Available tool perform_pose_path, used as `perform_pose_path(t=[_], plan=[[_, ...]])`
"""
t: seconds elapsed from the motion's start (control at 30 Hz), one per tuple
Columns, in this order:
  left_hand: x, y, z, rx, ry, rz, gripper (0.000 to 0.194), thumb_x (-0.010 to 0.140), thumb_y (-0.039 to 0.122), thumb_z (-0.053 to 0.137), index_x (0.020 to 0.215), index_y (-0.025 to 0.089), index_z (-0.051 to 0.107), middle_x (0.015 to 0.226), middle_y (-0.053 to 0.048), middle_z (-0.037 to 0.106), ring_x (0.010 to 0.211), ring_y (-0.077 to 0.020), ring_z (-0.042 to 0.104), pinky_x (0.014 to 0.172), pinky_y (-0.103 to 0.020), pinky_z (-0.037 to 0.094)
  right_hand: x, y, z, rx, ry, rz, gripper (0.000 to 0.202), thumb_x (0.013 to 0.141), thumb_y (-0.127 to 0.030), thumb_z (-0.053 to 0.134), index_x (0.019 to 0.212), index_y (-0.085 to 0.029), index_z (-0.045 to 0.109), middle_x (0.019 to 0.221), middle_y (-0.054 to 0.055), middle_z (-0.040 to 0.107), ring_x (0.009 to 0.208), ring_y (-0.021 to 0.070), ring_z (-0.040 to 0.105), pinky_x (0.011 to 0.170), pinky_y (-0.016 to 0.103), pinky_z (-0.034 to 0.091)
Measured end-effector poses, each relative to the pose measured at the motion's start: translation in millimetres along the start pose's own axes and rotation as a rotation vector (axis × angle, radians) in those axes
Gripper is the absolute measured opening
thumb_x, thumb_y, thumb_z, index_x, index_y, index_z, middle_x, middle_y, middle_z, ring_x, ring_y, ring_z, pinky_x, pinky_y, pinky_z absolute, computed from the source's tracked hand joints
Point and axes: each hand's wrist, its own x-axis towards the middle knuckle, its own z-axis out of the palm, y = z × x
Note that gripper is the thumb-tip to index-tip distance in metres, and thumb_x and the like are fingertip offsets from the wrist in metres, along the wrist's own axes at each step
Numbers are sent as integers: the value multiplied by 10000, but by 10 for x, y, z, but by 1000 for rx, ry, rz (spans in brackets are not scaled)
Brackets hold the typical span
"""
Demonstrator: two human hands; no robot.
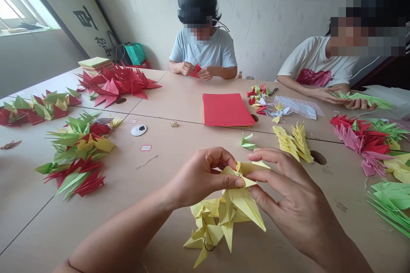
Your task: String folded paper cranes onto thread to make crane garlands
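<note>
Between my two hands is a yellow folded paper crane, an origami piece [244, 202]. My left hand [200, 175] pinches it near its middle, thumb on top and fingers curled behind. From the other side, my right hand [290, 192] grips a pointed part of it between thumb and fingers. Below hangs a cluster of more yellow origami cranes [208, 234], with a dark thread or wire looping through them. The cluster lies close to the table's near side. Just beyond my fingers sits a small green folded piece [247, 141].
A stack of red paper [227, 110] lies mid-table. Strung multicoloured cranes [80, 153] are at left, red ones [118, 83] behind them. Yellow folded pieces [293, 141] lie beside a round table hole [318, 158]. Two people [203, 51] sit opposite, folding or holding paper.
</note>
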Motion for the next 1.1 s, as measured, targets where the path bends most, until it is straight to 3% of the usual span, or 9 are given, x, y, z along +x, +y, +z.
perform_pose_path(t=[0.33, 0.7, 0.9, 1.1], plan=[[-8, -37, 31, -25, 7, 8, 242, 757, 314, 739, 809, 146, 572, 715, 14, 596, 629, -88, 532, 566, -210, 409, 28, -58, 46, -58, 91, -113, 137, 785, -11, 564, 775, -137, 618, 953, 88, 616, 1030, 219, 560, 961, 398, 431], [-37, -20, 79, 179, 132, 7, 264, 761, 359, 712, 728, 151, 552, 633, 45, 488, 567, -65, 396, 493, -181, 332, 51, -95, 117, -134, 159, -143, 141, 771, -18, 606, 736, -150, 570, 832, 75, 633, 889, 208, 590, 954, 459, 427], [-41, 31, 37, 166, 25, 32, 180, 823, 326, 638, 832, 163, 564, 753, 11, 560, 654, -85, 486, 562, -191, 403, 35, -70, 56, -101, 99, -98, 99, 794, -57, 583, 770, -150, 605, 899, 88, 623, 947, 224, 582, 958, 463, 431], [-68, 58, 33, 304, 4, 35, 174, 757, 219, 676, 891, 187, 569, 824, 13, 578, 724, -97, 515, 633, -196, 439, 26, -62, 6, -94, 46, -79, 107, 808, -88, 565, 777, -184, 600, 935, 73, 623, 988, 232, 585, 982, 475, 422]])
